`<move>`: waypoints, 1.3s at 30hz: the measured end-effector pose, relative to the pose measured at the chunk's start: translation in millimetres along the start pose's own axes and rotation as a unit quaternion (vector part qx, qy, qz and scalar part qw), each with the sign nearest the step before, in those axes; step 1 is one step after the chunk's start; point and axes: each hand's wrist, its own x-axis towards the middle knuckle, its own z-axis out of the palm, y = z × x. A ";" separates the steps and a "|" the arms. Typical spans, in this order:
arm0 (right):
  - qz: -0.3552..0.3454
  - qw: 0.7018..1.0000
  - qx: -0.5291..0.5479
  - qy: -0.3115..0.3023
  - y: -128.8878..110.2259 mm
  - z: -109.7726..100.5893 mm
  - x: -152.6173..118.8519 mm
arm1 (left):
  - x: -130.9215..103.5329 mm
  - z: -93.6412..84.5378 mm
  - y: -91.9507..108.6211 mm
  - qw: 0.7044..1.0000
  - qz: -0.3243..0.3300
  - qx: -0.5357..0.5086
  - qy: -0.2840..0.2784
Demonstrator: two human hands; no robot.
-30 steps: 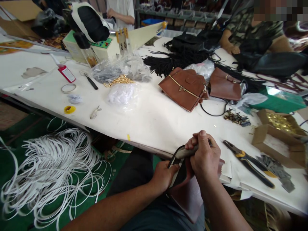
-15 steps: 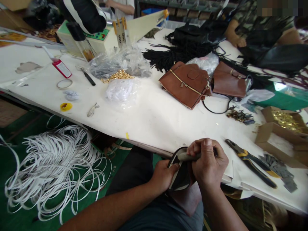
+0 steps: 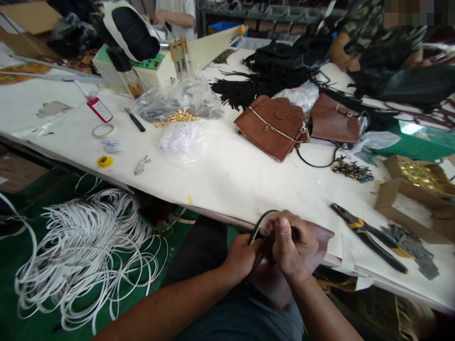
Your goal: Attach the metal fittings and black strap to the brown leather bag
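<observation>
Over my lap, at the table's front edge, lies a brown leather bag piece (image 3: 322, 235) with a dark curved edge. My left hand (image 3: 242, 258) is closed on this piece's edge, thumb toward the right. Close beside it, my right hand (image 3: 294, 244) is a fist with its thumb up on top. The fingers of that fist wrap round something dark and narrow that I cannot make out. The leather spreads out behind the right hand and hangs down below both hands. Right of them, pliers (image 3: 369, 237) with black and yellow handles lie on the table.
Brown leather bags (image 3: 272, 128) lie mid-table, near black fringed pieces (image 3: 241, 87). Cardboard boxes (image 3: 405, 203) with small metal parts stand right. White strips (image 3: 95, 251) lie coiled on the floor. A machine (image 3: 149, 71) stands at the back left. A person in camouflage (image 3: 373, 33) works opposite.
My right hand has moved slightly left and down, closer to my left hand. The leather piece has turned, and its brown side now shows to the right of the fist.
</observation>
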 end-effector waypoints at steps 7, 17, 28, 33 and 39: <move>-0.023 0.999 0.027 0.032 2.4 -3.4 -4.7 | -3.7 2.1 1.6 1.000 -0.002 0.018 0.014; 0.041 0.999 -0.019 -0.019 3.9 -3.3 -12.5 | -3.0 5.9 -5.5 1.000 0.016 0.018 0.019; 0.081 0.946 -0.314 0.012 4.4 -66.9 62.2 | -43.1 -25.4 19.7 0.953 0.130 0.273 -0.022; 0.166 0.905 -0.383 -0.083 39.0 -94.0 54.3 | -64.6 -29.7 47.0 0.930 0.160 0.328 -0.039; 0.094 0.952 -0.237 0.169 11.1 -131.5 -28.6 | -79.2 -23.8 79.2 0.880 0.151 0.446 -0.067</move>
